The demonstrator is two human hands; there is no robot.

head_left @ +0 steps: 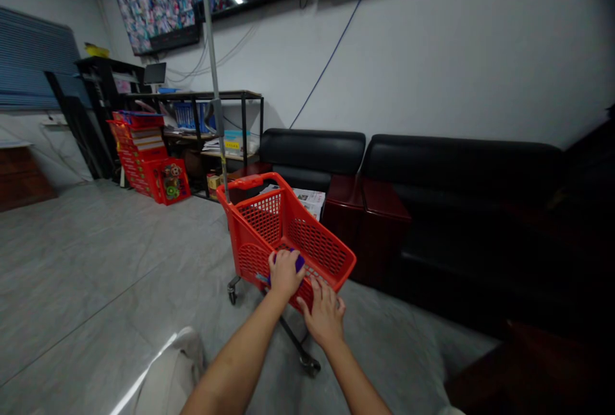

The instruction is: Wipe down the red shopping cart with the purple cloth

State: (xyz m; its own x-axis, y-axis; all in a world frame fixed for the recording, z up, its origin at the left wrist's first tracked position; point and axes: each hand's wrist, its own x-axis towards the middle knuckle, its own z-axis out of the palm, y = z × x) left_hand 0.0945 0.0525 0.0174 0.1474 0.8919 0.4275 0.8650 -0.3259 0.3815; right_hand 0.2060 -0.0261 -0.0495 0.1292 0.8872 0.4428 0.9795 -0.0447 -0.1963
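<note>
A red plastic shopping cart (312, 235) with perforated basket walls and grey caster wheels stands in front of me. My left hand (287, 274) is closed over a purple cloth-like item (299, 262) and presses it against the top rim of the cart's near side. The fingers hide most of this item, so its exact kind is unclear. Just to the right, my right hand (325, 312) lies on the same rim near the cart's front end, holding nothing, its fingers somewhat spread. A grey pole (214, 75) rises from the cart's handle end.
Black sofas (314, 149) with dark red wooden armrests (384, 200) line the wall behind the cart. Newspapers (310, 200) lie beyond the basket. At the left, stacked red boxes (139, 159) stand beside a black shelf (230, 95). Screens (156, 2) hang above.
</note>
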